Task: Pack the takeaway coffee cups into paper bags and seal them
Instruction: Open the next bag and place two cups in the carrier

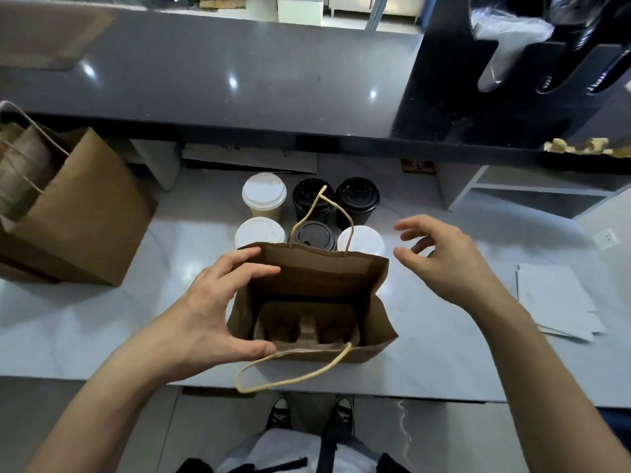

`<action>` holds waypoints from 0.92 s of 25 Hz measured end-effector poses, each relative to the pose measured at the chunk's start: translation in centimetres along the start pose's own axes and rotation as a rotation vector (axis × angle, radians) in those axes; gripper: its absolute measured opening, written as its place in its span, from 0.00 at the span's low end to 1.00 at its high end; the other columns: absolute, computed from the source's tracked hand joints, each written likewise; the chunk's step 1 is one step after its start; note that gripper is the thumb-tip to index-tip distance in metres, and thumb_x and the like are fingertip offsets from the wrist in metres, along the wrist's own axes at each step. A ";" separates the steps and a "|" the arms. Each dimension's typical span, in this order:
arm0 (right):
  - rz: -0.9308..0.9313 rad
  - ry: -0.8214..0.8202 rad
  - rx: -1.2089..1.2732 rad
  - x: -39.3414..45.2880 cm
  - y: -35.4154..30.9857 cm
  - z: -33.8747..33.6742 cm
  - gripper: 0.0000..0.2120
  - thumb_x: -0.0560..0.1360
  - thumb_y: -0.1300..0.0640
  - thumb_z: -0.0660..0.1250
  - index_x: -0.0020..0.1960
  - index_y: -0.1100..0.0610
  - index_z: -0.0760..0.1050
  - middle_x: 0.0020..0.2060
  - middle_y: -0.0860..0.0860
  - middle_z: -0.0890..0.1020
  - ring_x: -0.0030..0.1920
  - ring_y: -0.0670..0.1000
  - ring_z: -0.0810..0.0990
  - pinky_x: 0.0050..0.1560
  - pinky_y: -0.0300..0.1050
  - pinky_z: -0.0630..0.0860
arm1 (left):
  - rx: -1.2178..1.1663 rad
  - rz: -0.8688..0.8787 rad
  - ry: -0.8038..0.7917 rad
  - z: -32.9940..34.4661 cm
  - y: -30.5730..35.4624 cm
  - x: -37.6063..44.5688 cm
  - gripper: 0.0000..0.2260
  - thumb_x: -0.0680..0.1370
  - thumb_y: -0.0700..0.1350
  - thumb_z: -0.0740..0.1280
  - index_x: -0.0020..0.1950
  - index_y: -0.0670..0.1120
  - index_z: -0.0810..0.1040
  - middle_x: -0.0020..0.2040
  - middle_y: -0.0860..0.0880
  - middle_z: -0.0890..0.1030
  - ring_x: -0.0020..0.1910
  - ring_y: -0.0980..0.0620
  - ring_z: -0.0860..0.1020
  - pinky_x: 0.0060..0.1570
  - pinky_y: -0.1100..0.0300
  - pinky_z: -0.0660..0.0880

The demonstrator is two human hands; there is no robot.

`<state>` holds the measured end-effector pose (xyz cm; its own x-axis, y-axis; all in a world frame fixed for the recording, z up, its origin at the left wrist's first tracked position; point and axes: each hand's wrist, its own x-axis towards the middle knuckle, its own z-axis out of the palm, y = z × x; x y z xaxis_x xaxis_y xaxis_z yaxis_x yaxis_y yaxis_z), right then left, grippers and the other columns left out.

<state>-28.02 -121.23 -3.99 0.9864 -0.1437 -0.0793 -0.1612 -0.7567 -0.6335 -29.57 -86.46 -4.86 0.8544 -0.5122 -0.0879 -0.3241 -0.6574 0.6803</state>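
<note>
Head view shows you standing at the pale counter (pixel 102 312) with the open paper bag (pixel 317 278) upright right in front of you, near the counter's close edge. Your left hand (pixel 211 308) grips the bag's left wall, fingers over the far part of the rim and thumb at the near corner, which seems meant to keep the mouth spread and the bag from tipping while it is loaded. At the bottom sits a cardboard cup carrier (pixel 305 324), both wells empty, so no cup is packed yet. Your right hand (pixel 440 254) hovers just right of the bag, holding nothing, fingers loosely curled and spread, likely ready to reach for a cup. Six lidded coffee cups (pixel 310 213) stand in two rows just beyond the bag: three with white lids, three with black. The bag's far handle (pixel 327 213) stands up in front of the black-lidded cups and could snag a cup lifted straight toward you; the near handle (pixel 293 373) droops over the counter edge, out of the way. A stack of spare brown bags (pixel 78 213) lies far left, some white sheets (pixel 560 298) to the right, both well apart from your work.
</note>
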 end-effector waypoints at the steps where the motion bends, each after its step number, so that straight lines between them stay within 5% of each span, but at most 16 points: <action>1: -0.005 -0.050 -0.052 1.2 0.6 0.9 0.20 0.76 0.50 0.73 0.67 0.46 0.75 0.60 0.46 0.80 0.55 0.46 0.79 0.54 0.45 0.79 | -0.001 -0.008 0.007 0.1 0.2 0.0 0.40 0.60 0.66 0.77 0.71 0.70 0.67 0.76 0.67 0.59 0.75 0.56 0.64 0.70 0.47 0.70; 5: -0.036 -0.247 -0.165 4.5 1.8 3.7 0.40 0.70 0.44 0.78 0.77 0.49 0.64 0.74 0.49 0.68 0.73 0.54 0.67 0.69 0.52 0.68 | 0.003 -0.031 0.019 0.5 0.9 0.1 0.41 0.59 0.67 0.77 0.71 0.70 0.67 0.76 0.66 0.58 0.76 0.59 0.62 0.71 0.49 0.69; 9: -0.060 -0.336 -0.248 6.5 2.3 5.3 0.43 0.70 0.45 0.77 0.79 0.47 0.60 0.76 0.51 0.65 0.74 0.58 0.64 0.72 0.57 0.66 | 0.014 -0.041 0.026 0.9 1.1 -0.3 0.42 0.60 0.66 0.79 0.72 0.69 0.67 0.77 0.65 0.57 0.76 0.59 0.60 0.72 0.49 0.68; 13: -0.067 -0.375 -0.210 6.9 2.3 5.8 0.41 0.68 0.44 0.76 0.76 0.45 0.61 0.74 0.48 0.67 0.70 0.58 0.69 0.69 0.58 0.70 | 0.021 -0.051 0.020 0.9 1.3 -0.6 0.42 0.61 0.63 0.81 0.72 0.69 0.66 0.77 0.65 0.56 0.76 0.60 0.60 0.73 0.51 0.67; 17: -0.023 -0.335 -0.118 5.8 2.6 4.5 0.47 0.59 0.34 0.73 0.74 0.45 0.63 0.71 0.46 0.69 0.66 0.54 0.71 0.63 0.55 0.74 | 0.025 -0.044 0.022 1.0 1.5 -0.3 0.41 0.62 0.63 0.80 0.72 0.70 0.66 0.77 0.65 0.56 0.76 0.59 0.60 0.72 0.52 0.68; 23: -0.016 -0.136 0.052 3.2 3.3 0.4 0.42 0.64 0.44 0.82 0.72 0.45 0.66 0.65 0.44 0.71 0.61 0.50 0.73 0.50 0.40 0.73 | 0.035 -0.020 0.029 1.4 1.6 -0.1 0.41 0.61 0.67 0.76 0.72 0.70 0.65 0.76 0.67 0.57 0.75 0.58 0.61 0.70 0.52 0.70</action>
<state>-25.39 -123.88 -6.63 0.9845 -0.0412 -0.1703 -0.1469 -0.7234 -0.6747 -30.69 -88.22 -4.79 0.8721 -0.4828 -0.0799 -0.3201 -0.6864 0.6530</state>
